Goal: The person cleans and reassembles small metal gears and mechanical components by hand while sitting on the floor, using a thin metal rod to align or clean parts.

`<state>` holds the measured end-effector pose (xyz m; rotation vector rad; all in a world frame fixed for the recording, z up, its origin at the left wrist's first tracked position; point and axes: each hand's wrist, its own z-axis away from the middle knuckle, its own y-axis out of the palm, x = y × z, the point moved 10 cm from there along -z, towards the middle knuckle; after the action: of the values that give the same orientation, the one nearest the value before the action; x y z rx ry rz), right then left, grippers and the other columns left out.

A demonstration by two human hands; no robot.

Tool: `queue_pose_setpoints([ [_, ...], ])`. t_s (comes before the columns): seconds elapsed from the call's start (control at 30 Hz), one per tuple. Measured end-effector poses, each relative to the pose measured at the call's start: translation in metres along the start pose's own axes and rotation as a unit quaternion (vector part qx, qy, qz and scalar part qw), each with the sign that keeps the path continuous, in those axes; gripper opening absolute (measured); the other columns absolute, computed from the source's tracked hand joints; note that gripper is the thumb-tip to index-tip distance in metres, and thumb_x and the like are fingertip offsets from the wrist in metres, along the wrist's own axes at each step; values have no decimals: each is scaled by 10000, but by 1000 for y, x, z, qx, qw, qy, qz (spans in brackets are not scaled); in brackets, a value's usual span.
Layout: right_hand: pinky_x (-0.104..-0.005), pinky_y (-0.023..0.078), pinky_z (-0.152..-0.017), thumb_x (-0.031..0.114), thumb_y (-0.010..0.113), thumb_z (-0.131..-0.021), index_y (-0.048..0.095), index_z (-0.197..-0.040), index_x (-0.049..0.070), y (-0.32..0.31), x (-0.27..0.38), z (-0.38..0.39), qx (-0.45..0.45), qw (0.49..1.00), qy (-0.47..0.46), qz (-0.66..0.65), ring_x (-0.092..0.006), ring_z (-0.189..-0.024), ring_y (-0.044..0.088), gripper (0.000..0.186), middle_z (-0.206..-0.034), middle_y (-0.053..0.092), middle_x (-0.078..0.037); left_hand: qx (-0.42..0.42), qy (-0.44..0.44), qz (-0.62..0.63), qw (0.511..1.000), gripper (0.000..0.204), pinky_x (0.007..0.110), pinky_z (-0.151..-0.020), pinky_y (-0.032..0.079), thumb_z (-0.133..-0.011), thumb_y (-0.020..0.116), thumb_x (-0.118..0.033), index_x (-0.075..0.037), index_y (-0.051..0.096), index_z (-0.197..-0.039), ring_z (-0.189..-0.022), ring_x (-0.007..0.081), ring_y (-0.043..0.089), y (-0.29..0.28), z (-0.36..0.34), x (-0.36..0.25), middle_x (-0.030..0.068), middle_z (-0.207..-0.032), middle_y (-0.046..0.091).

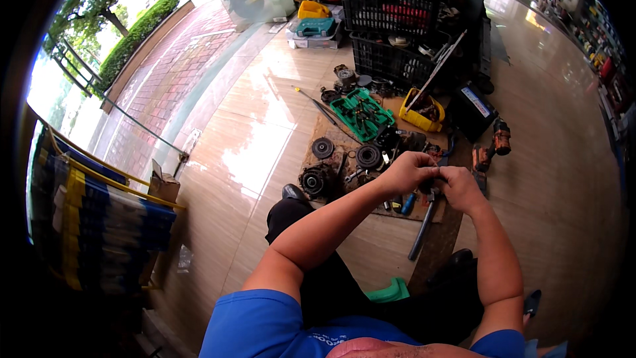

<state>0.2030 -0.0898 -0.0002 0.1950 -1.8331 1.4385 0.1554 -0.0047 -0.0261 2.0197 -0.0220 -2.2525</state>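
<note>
My left hand (412,171) and my right hand (460,189) meet fingertip to fingertip above a dirty cardboard mat (391,209). Both are closed in a pinch around something small and dark, mostly hidden by the fingers. Below my right hand lies a long metal bar (421,231). A blue-handled screwdriver (409,203) rests beside it. Left of my hands are a round dark pulley (368,156), a second disc-shaped pulley (322,148) and a greasy machine part with a round face (314,181).
Beyond the parts sit a green tool tray (344,107), a yellow container (432,123) and a black box (472,110). An orange cordless power tool (501,138) stands at right. Black crates (391,23) are stacked behind. A green stool (392,290) shows between my legs.
</note>
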Motion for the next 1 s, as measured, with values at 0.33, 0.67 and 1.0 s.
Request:
queue_pose_setpoints([
  [0.33, -464, 479, -710, 158, 603, -841, 616, -842, 32, -7, 5, -3, -29, 995, -20, 89, -383, -842, 606, 126, -836, 628, -180, -48, 98, -292, 950, 194, 374, -674, 514, -853, 655, -178, 1, 684, -922, -725, 302, 662, 9, 5, -5, 173, -779, 671],
  [0.67, -410, 485, -647, 152, 630, -864, 643, -899, 11, -18, 8, -1, -107, 992, 52, -32, -377, -752, 630, 146, -781, 641, -203, -173, 83, -357, 914, 160, 421, -672, 514, -828, 628, -146, 4, 679, -854, -776, 403, 627, -9, 7, -4, 224, -794, 645],
  [1.0, -318, 492, -642, 128, 608, -897, 642, -940, -3, 5, -8, -1, -176, 964, 93, -174, -178, -698, 657, 142, -771, 675, -138, -234, 43, -52, 970, 209, 274, -646, 505, -919, 590, -118, 79, 661, -925, -715, 98, 615, -32, -2, 27, 92, -782, 690],
])
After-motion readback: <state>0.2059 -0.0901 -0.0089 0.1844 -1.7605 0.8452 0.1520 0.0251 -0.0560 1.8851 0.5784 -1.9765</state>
